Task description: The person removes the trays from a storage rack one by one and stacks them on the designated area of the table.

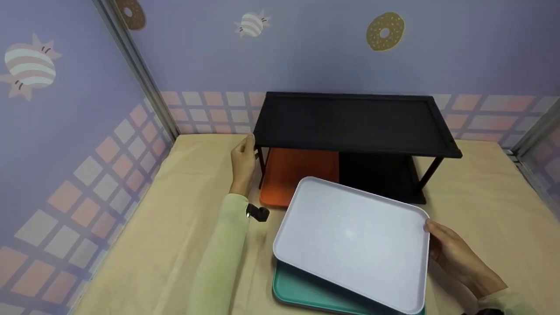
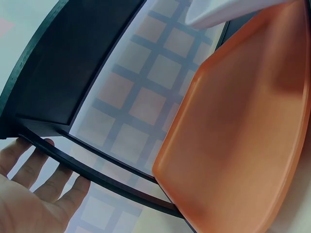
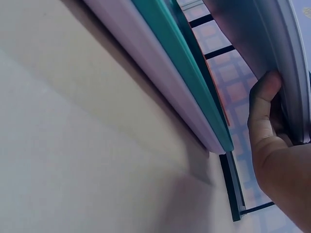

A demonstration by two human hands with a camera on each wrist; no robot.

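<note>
In the head view my right hand [image 1: 459, 253] grips the right edge of a white tray [image 1: 354, 240], thumb at the rim and fingers underneath. The tray is tilted above a green tray [image 1: 315, 286]. A pale lilac tray [image 3: 150, 63] lies under the green one in the right wrist view. My left hand [image 1: 243, 164] holds the left front corner of a black two-tier rack [image 1: 354, 124]; in the left wrist view its fingertips meet the side post [image 2: 97, 170]. An orange tray [image 1: 302, 173] sits on the left of the rack's lower tier, its front edge jutting out.
The rack stands on a beige cloth-covered table [image 1: 175, 210], close to a purple patterned back wall [image 1: 306, 52]. The rack's lower shelf [image 1: 378, 175] shows black right of the orange tray. A side wall [image 1: 65, 144] rises at the left.
</note>
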